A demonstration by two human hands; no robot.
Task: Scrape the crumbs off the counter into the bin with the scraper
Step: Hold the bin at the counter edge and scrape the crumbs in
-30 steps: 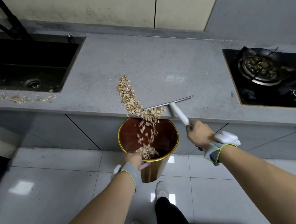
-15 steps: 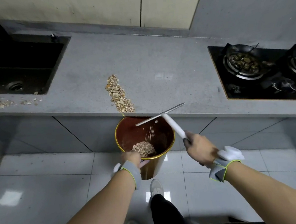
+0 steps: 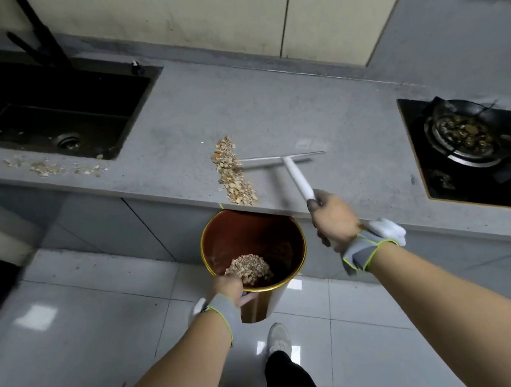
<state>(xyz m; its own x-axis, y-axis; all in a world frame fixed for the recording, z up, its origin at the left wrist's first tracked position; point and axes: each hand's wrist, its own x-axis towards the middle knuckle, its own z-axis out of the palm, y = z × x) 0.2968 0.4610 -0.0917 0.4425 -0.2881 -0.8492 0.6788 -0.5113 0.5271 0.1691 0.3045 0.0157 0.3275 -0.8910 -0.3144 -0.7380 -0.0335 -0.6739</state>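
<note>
A strip of tan crumbs (image 3: 232, 173) runs across the grey counter (image 3: 271, 113) to its front edge. The scraper (image 3: 290, 166) has a thin metal blade and a white handle; its blade lies on the counter with its left end touching the crumb strip. My right hand (image 3: 334, 219) grips the handle's lower end. Below the edge hangs a round bin (image 3: 286, 228), red-brown inside with a gold rim, with a pile of crumbs in it. My left hand (image 3: 228, 287) grips the bin's near rim.
A black sink (image 3: 46, 102) with a tap sits at the left, with scattered crumbs (image 3: 53, 169) along the counter in front of it. A black gas hob (image 3: 476, 151) with burners lies at the right. Grey floor tiles and my shoe (image 3: 278, 337) are below.
The scraper has gone from over the bin back onto the counter, its blade now to the right of the crumb strip. The falling crumbs have settled in the bin.
</note>
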